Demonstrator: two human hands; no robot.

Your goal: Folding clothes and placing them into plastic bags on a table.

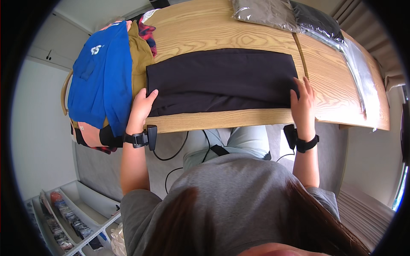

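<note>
A dark folded garment [221,80] lies lengthwise on the wooden table [205,35], near its front edge. At the garment's left end is my left hand [144,102], with the thumb over the fabric's edge and the fingers partly hidden; whether it grips the cloth is unclear. My right hand [301,97] rests at the right end, fingers apart, the fingertips by the fabric's edge. Both wrists wear black straps with small devices. Left of the garment, a blue sweatshirt [99,73] tops a pile of clothes, beside a mustard-brown garment [139,60].
Clear plastic bags holding folded grey-brown [262,14] and black clothing [317,22] lie at the back right. Flat clear plastic bags [363,80] lie along the table's right side. A wooden chair's curved part [65,91] shows left. Shelf bins [86,201] stand at the lower left.
</note>
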